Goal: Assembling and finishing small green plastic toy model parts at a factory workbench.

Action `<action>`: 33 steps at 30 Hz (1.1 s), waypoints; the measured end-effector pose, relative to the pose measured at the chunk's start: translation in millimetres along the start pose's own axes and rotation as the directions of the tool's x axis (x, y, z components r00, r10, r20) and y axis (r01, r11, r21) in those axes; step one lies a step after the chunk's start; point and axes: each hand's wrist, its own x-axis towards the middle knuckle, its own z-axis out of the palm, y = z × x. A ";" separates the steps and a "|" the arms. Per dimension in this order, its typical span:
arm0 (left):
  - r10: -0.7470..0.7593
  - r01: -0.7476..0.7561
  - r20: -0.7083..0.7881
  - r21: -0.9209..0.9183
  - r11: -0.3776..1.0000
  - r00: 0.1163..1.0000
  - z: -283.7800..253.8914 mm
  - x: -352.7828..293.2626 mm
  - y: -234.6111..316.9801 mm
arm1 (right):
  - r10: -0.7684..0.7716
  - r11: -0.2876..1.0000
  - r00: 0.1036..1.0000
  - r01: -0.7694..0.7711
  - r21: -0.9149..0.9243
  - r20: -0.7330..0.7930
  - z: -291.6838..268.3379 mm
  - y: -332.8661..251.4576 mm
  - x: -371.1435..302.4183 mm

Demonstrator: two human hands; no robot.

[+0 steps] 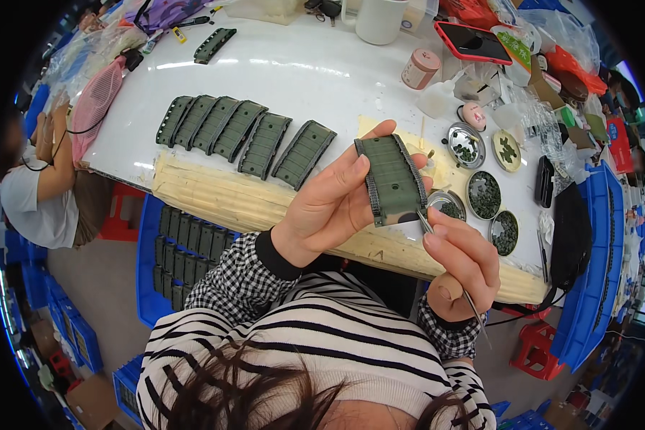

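My left hand [337, 201] holds up a dark green ribbed plastic part [393, 179], flat and oblong, with toothed long edges. My right hand [460, 266] grips thin metal tweezers [451, 269], whose tip touches the lower right end of that part. Both hands hover above the near edge of the white table [294, 72].
A row of several similar green parts [247, 132] lies on the table to the left. Small round tins of dark bits [484, 195] stand to the right. A blue crate [168, 251] of more green parts sits under the table. Another person [39, 179] sits at far left.
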 end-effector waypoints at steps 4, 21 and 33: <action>-0.002 0.002 -0.012 0.009 1.000 1.000 0.7 -0.2 -0.2 | 0.006 1.000 1.000 -0.006 0.000 0.008 -0.8 -0.2 1.0; 0.082 -0.077 -0.069 0.071 0.995 0.994 -7.7 -17.8 -2.6 | 0.132 0.987 0.814 -0.163 -0.003 -0.565 -7.5 25.1 -8.2; -0.199 0.174 -0.256 -0.119 0.978 0.946 -5.4 -42.8 8.5 | 0.583 0.685 0.789 -0.606 -0.405 -0.194 -69.3 103.9 -27.8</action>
